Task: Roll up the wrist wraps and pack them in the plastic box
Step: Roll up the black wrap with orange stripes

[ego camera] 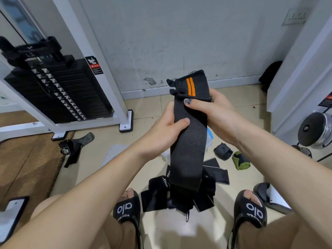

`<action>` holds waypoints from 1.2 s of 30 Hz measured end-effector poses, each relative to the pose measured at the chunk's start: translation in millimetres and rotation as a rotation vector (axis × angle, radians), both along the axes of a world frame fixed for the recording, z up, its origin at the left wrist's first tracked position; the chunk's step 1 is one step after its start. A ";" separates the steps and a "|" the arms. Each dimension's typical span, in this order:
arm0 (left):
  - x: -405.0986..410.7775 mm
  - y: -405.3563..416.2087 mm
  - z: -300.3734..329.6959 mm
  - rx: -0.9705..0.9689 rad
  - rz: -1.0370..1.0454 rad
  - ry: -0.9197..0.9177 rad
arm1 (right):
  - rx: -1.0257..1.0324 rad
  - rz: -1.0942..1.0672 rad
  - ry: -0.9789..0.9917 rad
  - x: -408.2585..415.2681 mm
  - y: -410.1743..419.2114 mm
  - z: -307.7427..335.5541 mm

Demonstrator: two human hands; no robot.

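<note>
**Wrap held up over floor, box mostly hidden behind it**

Weight stack machine (59,90) fills the left side, its white frame feet planted on the tiled floor (100,150). Brown mat (27,159) covers the floor's left edge. White frame upright (296,83) closes the right side, with a chrome dumbbell (316,130) at its base. Wall skirting runs along the far edge.

Black wrist wrap (188,141) with orange stripes hangs upright at centre, held over the floor between both sandalled feet. Left hand (167,130) grips its left edge, thumb across the front. Right hand (213,112) pinches the top near the stripes, thumb on front, fingers curled behind.

Under the hanging tail: pile of loose black wraps (158,194) on the floor between the feet. Plastic box (209,139) sits behind the held wrap and right forearm, only a sliver of clear wall and blue rim showing. Just right of it: a rolled black wrap (222,150), then a rolled green wrap (240,160), near each other. Lifting strap (71,150) lies at the mat's edge, well left.

Bare tile shows between strap and pile, and in front of the feet.
</note>
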State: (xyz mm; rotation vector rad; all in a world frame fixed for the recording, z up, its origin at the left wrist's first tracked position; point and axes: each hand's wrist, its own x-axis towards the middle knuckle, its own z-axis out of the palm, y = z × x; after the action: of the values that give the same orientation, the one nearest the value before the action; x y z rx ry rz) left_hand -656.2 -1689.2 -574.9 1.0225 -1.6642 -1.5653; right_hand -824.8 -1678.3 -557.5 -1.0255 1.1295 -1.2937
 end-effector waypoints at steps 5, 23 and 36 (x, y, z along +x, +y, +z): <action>2.0 -3.5 6.5 -0.011 -0.011 -0.005 | -0.042 0.004 0.018 -4.9 0.0 2.3; 10.7 -10.3 28.4 -0.218 0.256 0.013 | -0.028 -0.025 0.002 0.6 1.1 3.2; 12.1 -14.7 33.5 -0.115 0.139 -0.030 | -0.120 0.033 0.087 0.5 4.8 2.1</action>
State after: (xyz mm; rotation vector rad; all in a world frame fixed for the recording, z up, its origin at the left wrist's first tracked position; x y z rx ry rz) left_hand -644.1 -1703.9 -541.4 1.0813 -1.6458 -1.3558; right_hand -824.3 -1673.6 -555.4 -1.1942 1.1069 -1.3136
